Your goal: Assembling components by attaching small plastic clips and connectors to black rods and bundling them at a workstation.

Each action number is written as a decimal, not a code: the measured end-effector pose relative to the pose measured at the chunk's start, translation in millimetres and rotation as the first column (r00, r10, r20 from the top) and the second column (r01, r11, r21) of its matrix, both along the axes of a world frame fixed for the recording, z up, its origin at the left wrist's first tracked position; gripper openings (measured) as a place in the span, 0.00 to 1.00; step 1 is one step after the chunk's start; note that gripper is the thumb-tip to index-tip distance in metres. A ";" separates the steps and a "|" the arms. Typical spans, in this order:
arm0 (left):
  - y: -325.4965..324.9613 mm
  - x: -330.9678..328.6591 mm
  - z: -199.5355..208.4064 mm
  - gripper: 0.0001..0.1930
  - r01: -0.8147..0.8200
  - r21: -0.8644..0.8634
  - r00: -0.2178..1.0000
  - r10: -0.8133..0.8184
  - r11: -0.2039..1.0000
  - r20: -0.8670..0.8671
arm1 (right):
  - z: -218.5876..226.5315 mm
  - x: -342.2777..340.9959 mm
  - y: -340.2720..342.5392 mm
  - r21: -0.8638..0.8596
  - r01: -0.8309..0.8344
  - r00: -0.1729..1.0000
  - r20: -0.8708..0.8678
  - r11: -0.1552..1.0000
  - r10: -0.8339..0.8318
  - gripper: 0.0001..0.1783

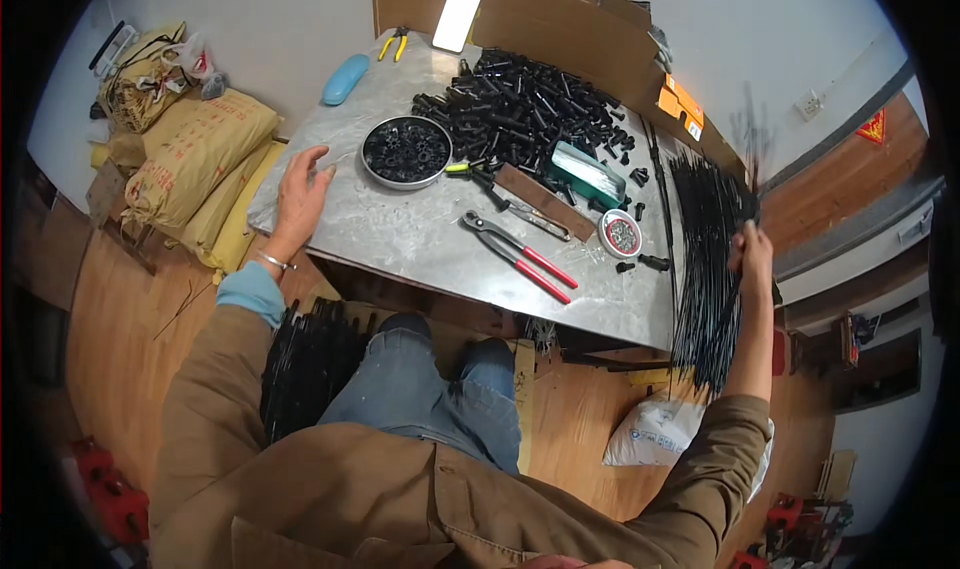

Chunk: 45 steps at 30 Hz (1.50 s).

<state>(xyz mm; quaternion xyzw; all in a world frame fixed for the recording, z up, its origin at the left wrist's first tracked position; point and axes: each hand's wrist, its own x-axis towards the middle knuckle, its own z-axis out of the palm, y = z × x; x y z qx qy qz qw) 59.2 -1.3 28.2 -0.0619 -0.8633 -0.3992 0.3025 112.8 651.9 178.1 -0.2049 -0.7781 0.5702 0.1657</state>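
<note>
My left hand (pixel 303 197) hovers at the left edge of the metal-topped table (pixel 380 224), fingers apart and holding nothing. Closest to it is a round bowl (pixel 447 172) full of small black ring-like parts. Over at the right edge, my right hand (pixel 755 254) is closed around some thin black rods (pixel 752 154), whose upper ends are smeared by motion. Beside that hand, a thick bundle of long black rods (pixel 700 259) lies along the table's right side. Pliers with red handles (pixel 520 259) rest near the front edge.
A heap of black cylindrical parts (pixel 530 104) fills the table's back, before a cardboard panel (pixel 560 24). Also there: a teal box (pixel 585 174), a brown bar (pixel 543 202), a small dish (pixel 620 234), yellow-handled pliers (pixel 393 46), a blue case (pixel 346 79), a bright-screened phone (pixel 457 19). Sacks (pixel 205 154) stand left.
</note>
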 end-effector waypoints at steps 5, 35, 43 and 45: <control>38.1 68.4 46.0 0.10 0.158 0.253 0.977 -0.189 0.955 0.103 | 43.4 -17.8 -9.4 -0.104 -0.050 0.903 -0.430 0.993 0.001 0.11; 99.7 225.9 38.9 0.08 0.579 0.290 0.692 -0.648 0.762 0.318 | 25.3 9.8 -170.0 0.412 0.181 0.717 -0.677 0.893 0.167 0.13; 152.1 181.7 78.2 0.18 0.525 0.758 0.349 -0.910 0.388 0.223 | 125.4 34.8 -206.5 -0.271 -0.615 0.783 -0.098 0.741 0.614 0.15; 154.6 171.6 90.5 0.23 0.451 0.849 0.312 -0.940 0.276 0.140 | 95.0 56.0 -255.2 -0.178 -0.718 0.680 0.031 0.673 0.733 0.17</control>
